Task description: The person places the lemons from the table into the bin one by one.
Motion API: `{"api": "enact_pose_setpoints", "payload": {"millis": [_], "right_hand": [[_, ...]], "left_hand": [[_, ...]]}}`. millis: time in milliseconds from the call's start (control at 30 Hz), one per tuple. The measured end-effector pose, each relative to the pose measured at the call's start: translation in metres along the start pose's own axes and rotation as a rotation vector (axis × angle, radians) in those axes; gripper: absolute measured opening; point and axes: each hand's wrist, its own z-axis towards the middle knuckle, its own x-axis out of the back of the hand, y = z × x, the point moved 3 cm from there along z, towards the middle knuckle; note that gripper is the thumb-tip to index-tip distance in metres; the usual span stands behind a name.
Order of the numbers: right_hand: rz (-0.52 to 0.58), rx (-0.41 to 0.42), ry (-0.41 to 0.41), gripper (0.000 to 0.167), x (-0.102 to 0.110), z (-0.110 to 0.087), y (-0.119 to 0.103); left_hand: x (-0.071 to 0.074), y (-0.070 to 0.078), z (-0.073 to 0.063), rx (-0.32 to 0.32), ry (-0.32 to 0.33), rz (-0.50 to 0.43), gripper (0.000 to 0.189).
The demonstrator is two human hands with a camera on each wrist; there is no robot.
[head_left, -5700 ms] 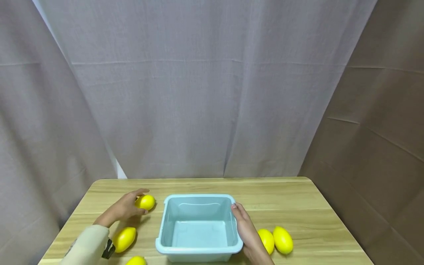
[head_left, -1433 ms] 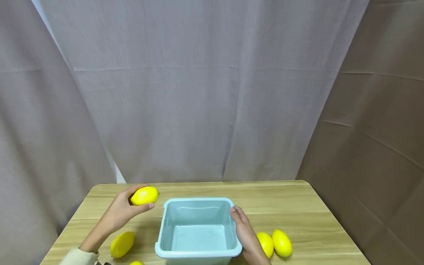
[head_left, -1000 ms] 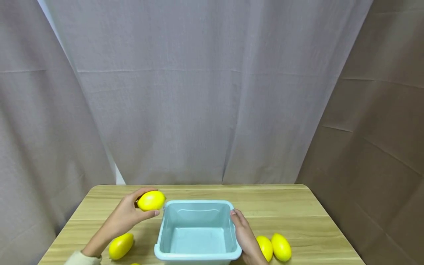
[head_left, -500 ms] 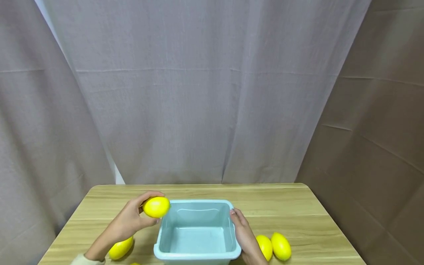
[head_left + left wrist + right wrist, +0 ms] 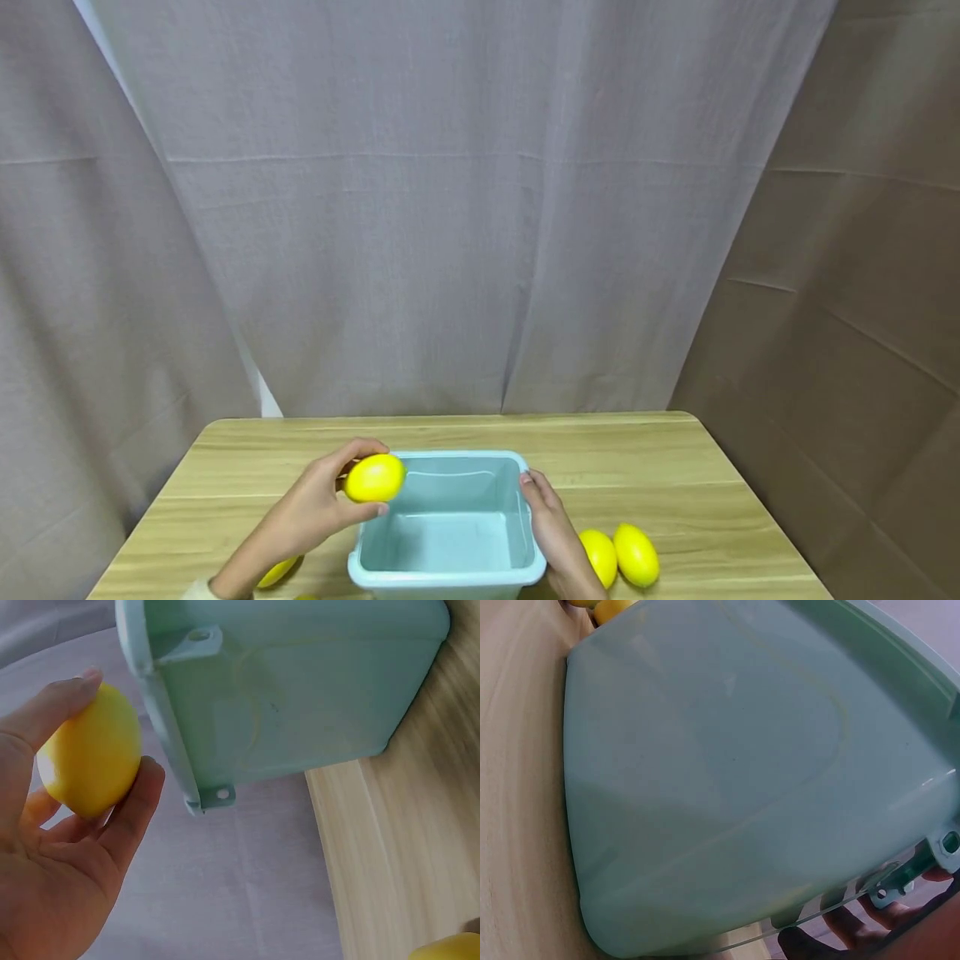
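My left hand (image 5: pixel 318 502) pinches a yellow lemon (image 5: pixel 376 477) between thumb and fingers, level with the upper left rim of a light blue plastic bin (image 5: pixel 450 577). In the left wrist view the lemon (image 5: pixel 97 754) sits just outside the bin's rim, with fingers curled on both sides of it. My right hand (image 5: pixel 557 529) grips the bin's right side, thumb over the rim. From the right wrist, the bin's wall (image 5: pixel 705 765) fills most of the view, and fingers of the right hand (image 5: pixel 855 926) show at its lower edge. No lemon shows inside the bin.
Two lemons, one nearer (image 5: pixel 597 557) and one farther right (image 5: pixel 637 555), lie beside the right forearm. Another lemon (image 5: pixel 277 572) is partly hidden under the left wrist, and a sliver of yellow shows at the bottom edge. The wooden table (image 5: pixel 675 467) backs onto grey curtains (image 5: pixel 420 250).
My left hand has taken the lemon from the table, lifted it and carried it right to the bin's left rim. The right hand keeps its hold on the bin.
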Motion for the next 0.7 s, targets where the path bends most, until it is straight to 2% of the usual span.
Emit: {"api": "enact_pose_setpoints", "payload": {"millis": [267,700], "right_hand": [[-0.019,0.012,0.009,0.064,0.001,0.001,0.0],[-0.027,-0.007,0.014,0.066,0.0,0.0,-0.001]], "left_hand": [[-0.005,0.003,-0.001,-0.038,0.008,0.077,0.061],[-0.019,0.009,0.0,-0.015,0.001,0.074,0.067]]}}
